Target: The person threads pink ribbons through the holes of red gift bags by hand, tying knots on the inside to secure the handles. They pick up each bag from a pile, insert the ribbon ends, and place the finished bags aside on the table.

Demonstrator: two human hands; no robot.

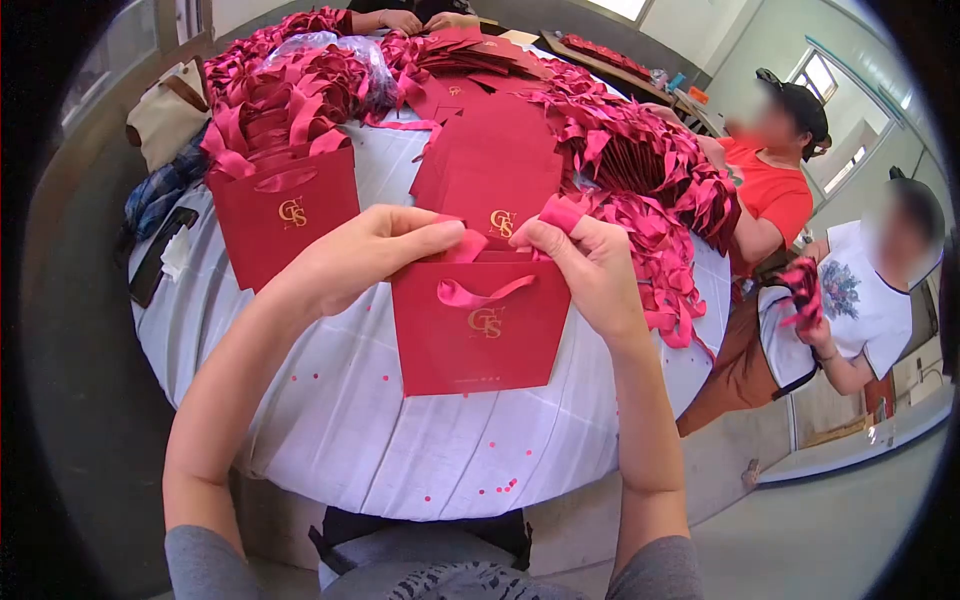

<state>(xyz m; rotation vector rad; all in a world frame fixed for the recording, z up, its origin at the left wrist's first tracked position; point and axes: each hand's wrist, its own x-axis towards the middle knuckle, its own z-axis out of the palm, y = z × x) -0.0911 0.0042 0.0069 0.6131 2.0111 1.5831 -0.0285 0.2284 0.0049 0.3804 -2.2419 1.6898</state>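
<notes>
A red paper gift bag (440, 345) with a gold logo stands in front of me, a pink ribbon handle looped across its front. My left hand (385, 250) pinches one end of a pink ribbon (467, 246) above the bag's top left. On the other side, my right hand (590, 262) grips a pink ribbon end (562, 213) between thumb and fingers, over the top right edge. Whether both ends belong to one ribbon is hidden. Just behind lies a pile of flat red bags (500, 150).
A row of ribboned bags (290, 225) stands at left, with more bags (650, 170) at right. A dark phone-like object (165, 258) lies on the white-covered table (330, 430). Two people (780, 190) are at the right; another person's hands (400, 22) show at the far side.
</notes>
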